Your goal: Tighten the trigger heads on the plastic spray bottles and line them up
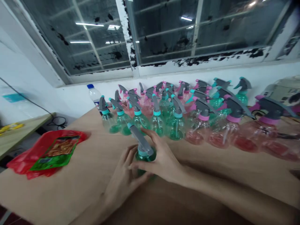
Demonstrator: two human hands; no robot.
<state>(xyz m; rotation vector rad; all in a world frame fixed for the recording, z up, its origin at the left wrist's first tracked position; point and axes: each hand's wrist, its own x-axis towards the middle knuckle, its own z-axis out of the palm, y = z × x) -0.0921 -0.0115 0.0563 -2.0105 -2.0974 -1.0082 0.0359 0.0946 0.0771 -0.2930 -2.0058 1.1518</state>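
A green spray bottle point(145, 153) with a grey and teal trigger head stands between my two hands near the middle of the table. My left hand point(123, 176) is wrapped round its left side, low on the body. From the right, my right hand point(165, 159) curls round the bottle just below the head, its thumb across the front. The fingers hide much of the body. Just beyond are several green spray bottles point(157, 123) with teal collars, and to the right several pink ones point(217, 136) with pink collars.
On the left of the wooden table point(93, 168) lies a red plastic bag point(22, 159) with a green snack packet point(56, 153) on it. A clear bottle with a blue cap point(93, 93) stands behind. Cables point(58, 122) hang past the table's left edge; a window point(164, 34) is above.
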